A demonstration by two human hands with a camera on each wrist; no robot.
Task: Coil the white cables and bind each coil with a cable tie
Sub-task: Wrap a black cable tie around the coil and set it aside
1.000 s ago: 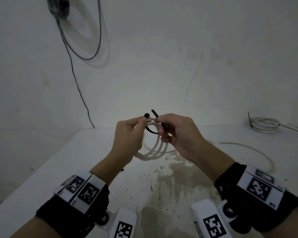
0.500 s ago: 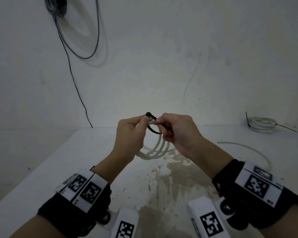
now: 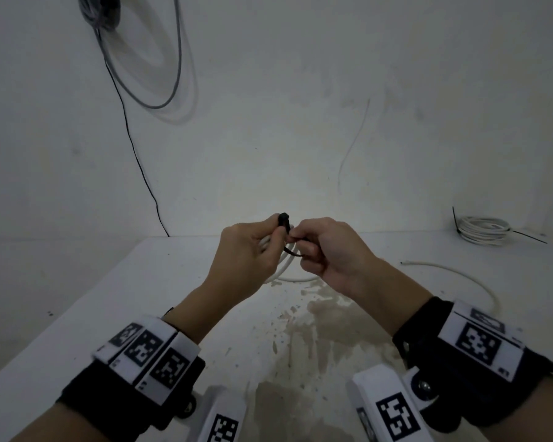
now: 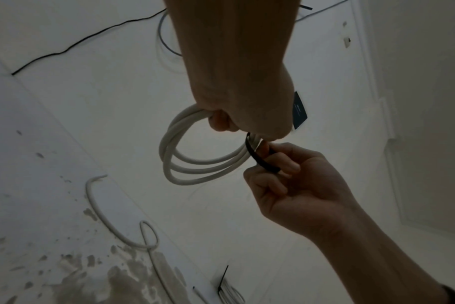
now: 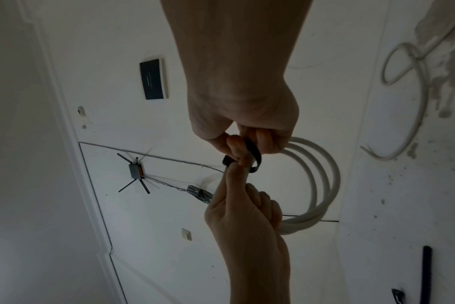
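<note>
— White wall behind, and a stained white worktop [image 3: 147,301] under both hands; what is the left hand [image 3: 246,250] doing?

— Its fingers are curled round a white cable coil [image 4: 185,158], gripping the gathered loops at the top; the rest of the coil hangs below that hand, clear of the worktop; its thumb and forefinger also pinch the head end of a black cable tie [image 3: 284,220].

— And the right hand [image 3: 329,250]?

— Just beside the left, knuckles nearly touching it; its fingertips pinch the strap of the cable tie, which loops round the bundled strands between the two hands; whether the strap's tip has entered the head I cannot tell.

— Anything else near them?

— Beyond the right hand, a loose white cable [image 3: 454,275] lies in a curve on the worktop; farther out on that side, by the wall, sits a finished coil [image 3: 482,231] with a black tie sticking up from it; a spare black tie [image 5: 426,273] lies on the worktop in the right wrist view.

— And past the left hand?

— A grey cable [image 3: 173,74] hangs in a loop on the wall above it, with a thin black wire [image 3: 131,148] running down to the worktop's back edge.
</note>
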